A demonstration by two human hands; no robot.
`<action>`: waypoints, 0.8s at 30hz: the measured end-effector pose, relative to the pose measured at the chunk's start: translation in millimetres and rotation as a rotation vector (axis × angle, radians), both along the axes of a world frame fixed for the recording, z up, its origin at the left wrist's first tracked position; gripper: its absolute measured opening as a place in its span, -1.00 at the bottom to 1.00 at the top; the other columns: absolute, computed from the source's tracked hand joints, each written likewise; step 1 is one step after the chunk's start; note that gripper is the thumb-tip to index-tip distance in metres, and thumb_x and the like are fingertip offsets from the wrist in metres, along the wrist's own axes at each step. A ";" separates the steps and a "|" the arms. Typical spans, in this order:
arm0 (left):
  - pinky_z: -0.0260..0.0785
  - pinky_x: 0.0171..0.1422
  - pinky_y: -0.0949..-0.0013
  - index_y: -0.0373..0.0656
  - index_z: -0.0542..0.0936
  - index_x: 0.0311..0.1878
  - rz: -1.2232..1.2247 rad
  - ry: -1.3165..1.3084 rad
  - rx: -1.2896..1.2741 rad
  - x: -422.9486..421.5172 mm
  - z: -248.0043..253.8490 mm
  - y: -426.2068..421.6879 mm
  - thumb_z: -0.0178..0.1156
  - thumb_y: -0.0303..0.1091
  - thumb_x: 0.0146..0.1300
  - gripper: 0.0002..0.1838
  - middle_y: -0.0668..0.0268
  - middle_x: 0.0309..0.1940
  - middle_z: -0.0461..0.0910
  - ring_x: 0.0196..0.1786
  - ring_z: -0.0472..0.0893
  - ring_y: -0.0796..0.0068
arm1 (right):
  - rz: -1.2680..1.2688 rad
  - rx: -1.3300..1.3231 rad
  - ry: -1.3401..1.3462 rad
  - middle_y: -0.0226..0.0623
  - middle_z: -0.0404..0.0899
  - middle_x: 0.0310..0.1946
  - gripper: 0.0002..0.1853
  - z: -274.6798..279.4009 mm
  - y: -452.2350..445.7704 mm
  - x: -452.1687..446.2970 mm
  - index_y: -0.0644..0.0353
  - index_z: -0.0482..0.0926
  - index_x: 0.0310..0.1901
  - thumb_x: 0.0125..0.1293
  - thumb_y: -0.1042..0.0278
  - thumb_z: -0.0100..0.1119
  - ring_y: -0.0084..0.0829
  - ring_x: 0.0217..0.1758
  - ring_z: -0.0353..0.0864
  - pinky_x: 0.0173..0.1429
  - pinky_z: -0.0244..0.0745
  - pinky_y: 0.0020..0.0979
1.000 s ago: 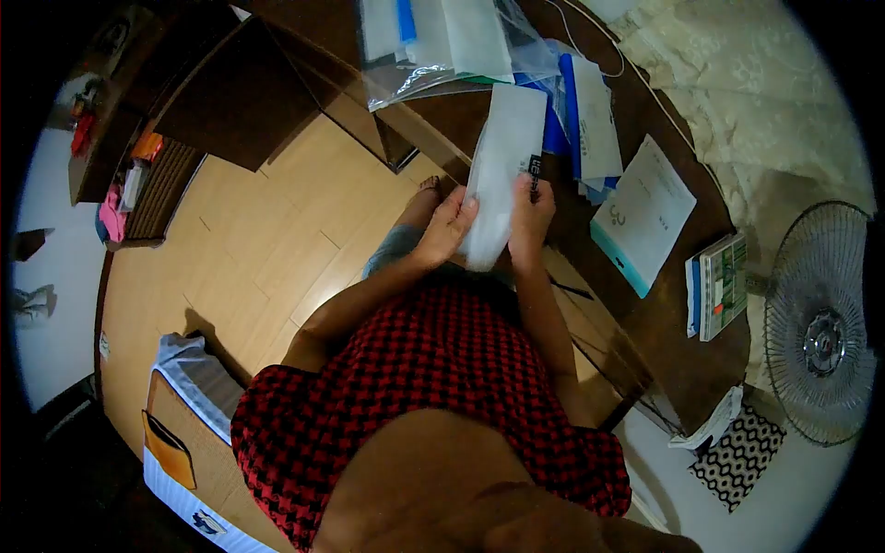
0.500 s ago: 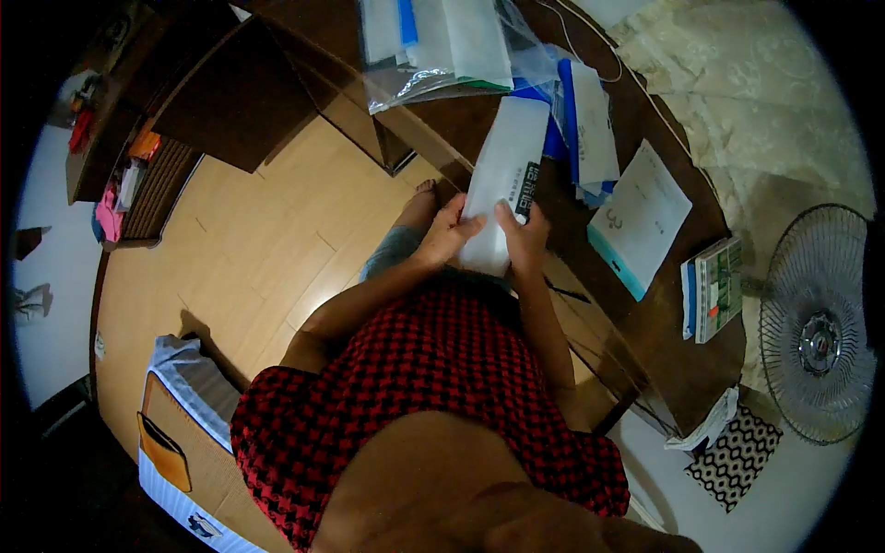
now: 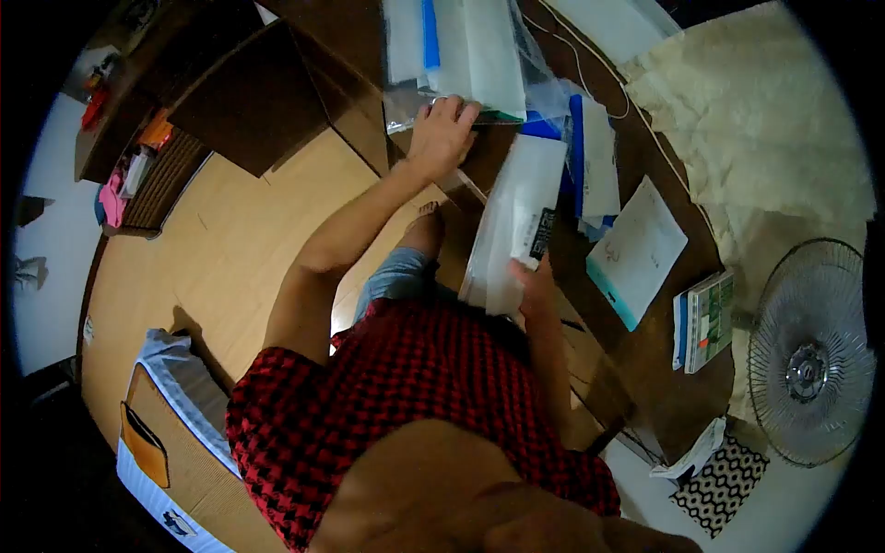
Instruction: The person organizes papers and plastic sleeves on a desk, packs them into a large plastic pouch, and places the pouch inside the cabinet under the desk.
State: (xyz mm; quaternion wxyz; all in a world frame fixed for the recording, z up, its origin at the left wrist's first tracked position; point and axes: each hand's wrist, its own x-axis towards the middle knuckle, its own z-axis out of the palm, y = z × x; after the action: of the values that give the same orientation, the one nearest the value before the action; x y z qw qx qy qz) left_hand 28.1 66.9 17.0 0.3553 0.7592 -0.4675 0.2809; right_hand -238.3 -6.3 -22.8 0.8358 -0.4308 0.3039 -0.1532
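My right hand (image 3: pixel 535 284) is closed on the lower right edge of a long white packet (image 3: pixel 521 207) with a black printed label and a clear film edge. The packet is tilted in front of my lap, its upper end over the table. My left hand (image 3: pixel 442 138) rests at the near edge of a clear plastic bag (image 3: pixel 502 46), fingers apart and slightly bent, touching it. Inside the bag lie white sheets or packets and a blue strip. Whether my left fingers pinch the film is hidden.
On the dark table (image 3: pixel 664 405) are blue-and-white packets (image 3: pixel 597 152), a white pack with a teal edge (image 3: pixel 638 253) and a small stack of booklets (image 3: pixel 708 321). A white cable (image 3: pixel 659 152) runs along the back. A round ribbed fan-like object (image 3: pixel 807 369) stands at right.
My left hand has let go of the white packet and moved up to the plastic bag's edge. My right hand still holds the packet, now slightly lower in view.
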 end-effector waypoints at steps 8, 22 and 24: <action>0.32 -0.37 0.17 -0.18 0.42 -0.32 -0.067 0.272 0.005 54.4 29.8 -11.4 0.07 -0.43 0.02 -0.88 0.14 -0.46 0.47 -0.41 0.49 0.06 | 0.292 -0.055 0.000 -0.25 0.41 -0.06 -0.36 18.4 -0.4 46.9 0.18 0.15 0.20 0.01 0.49 0.07 -0.34 -0.07 0.41 0.02 0.31 -0.37; 0.30 -0.47 0.27 -0.18 0.44 -0.45 -0.218 0.108 -0.140 32.6 48.4 12.0 0.17 -0.50 -0.05 -0.90 0.20 -0.54 0.43 -0.52 0.46 0.17 | 0.232 -0.073 -0.040 -0.26 0.42 -0.09 -0.40 45.7 -42.0 179.2 0.14 0.21 0.17 -0.01 0.56 0.01 -0.33 -0.08 0.42 0.01 0.32 -0.37; 0.29 -0.48 0.27 -0.19 0.43 -0.45 -0.218 0.166 -0.106 28.9 45.6 14.0 0.16 -0.51 -0.05 -0.90 0.20 -0.56 0.41 -0.52 0.45 0.18 | 0.197 -0.057 -0.049 -0.30 0.45 -0.17 -0.45 44.4 -53.9 205.8 0.13 0.26 0.13 0.01 0.57 0.03 -0.37 -0.13 0.43 -0.06 0.36 -0.40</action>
State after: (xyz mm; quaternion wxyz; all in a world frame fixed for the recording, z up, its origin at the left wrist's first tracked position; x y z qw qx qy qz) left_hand 57.0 80.9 62.5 0.4607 0.7045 -0.5008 0.2014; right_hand -32.5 -60.2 21.5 0.8415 -0.4782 0.2349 -0.0893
